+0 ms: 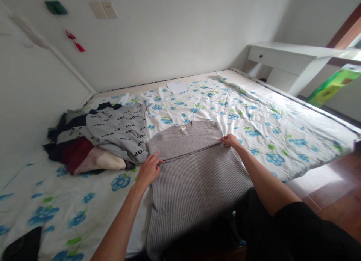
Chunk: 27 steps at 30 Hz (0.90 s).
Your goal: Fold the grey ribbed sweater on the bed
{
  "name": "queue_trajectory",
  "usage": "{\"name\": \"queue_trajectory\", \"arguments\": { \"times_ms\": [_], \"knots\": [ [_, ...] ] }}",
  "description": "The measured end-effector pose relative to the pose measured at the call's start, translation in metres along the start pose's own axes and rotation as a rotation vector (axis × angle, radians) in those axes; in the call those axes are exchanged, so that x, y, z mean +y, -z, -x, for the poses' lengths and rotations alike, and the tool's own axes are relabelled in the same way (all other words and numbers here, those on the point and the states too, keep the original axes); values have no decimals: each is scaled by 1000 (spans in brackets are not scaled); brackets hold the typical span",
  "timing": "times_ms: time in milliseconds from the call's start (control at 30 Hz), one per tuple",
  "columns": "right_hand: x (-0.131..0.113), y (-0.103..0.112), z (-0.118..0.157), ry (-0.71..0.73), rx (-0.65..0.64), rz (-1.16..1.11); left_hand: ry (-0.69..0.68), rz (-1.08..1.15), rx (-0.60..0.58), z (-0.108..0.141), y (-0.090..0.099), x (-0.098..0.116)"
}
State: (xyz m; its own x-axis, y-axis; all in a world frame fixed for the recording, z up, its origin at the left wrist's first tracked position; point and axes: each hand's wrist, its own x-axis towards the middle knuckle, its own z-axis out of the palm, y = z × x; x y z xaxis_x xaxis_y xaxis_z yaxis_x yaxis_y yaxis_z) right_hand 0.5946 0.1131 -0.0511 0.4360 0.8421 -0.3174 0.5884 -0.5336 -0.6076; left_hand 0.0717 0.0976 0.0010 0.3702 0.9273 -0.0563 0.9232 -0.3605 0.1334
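Observation:
A grey-beige ribbed sweater lies on the bed, its neckline toward the wall and its sleeves folded across the chest. Its lower part reaches the bed's near edge, close to my body. My left hand rests at the left end of the folded sleeves, fingers apart and nothing gripped. At the right end, my right hand pinches the sleeve edge between thumb and fingers.
A heap of clothes lies left of the sweater on the flowered sheet. Paper lies near the wall. A black object is at the lower left. A white desk stands at the back right.

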Motion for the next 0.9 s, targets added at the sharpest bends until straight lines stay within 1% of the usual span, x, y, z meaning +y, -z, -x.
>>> {"name": "queue_trajectory", "arguments": {
  "times_ms": [33, 100, 200, 300, 400, 533, 600, 733, 800, 900],
  "knots": [
    [0, 1, 0, -3, -1, -4, -27, 20, -34, 0, -2, 1],
    [0, 1, 0, 7, 7, 10, -23, 32, -88, 1, -6, 0],
    [-1, 2, 1, 31, 17, 76, 2, 27, -116, 0, -9, -6],
    [-2, 3, 1, 32, 44, 131, 14, 38, -146, -2, -5, -12],
    [-2, 4, 0, 29, 89, 137, 41, 53, -184, -3, 0, -15],
    [-2, 5, -2, 13, 140, 126, 29, 61, -183, 0, 2, -14],
    [-1, 4, -1, 9, 134, 134, 27, 54, -210, 2, 1, -12],
    [1, 0, 1, 23, 62, 184, 36, 29, -282, 2, 3, -5],
    [1, -2, 2, 36, 35, 219, 63, 27, -263, 2, 4, -2],
    [-2, -5, 3, 60, -4, 280, 143, 48, -170, 2, 5, 0]
  ]
}}
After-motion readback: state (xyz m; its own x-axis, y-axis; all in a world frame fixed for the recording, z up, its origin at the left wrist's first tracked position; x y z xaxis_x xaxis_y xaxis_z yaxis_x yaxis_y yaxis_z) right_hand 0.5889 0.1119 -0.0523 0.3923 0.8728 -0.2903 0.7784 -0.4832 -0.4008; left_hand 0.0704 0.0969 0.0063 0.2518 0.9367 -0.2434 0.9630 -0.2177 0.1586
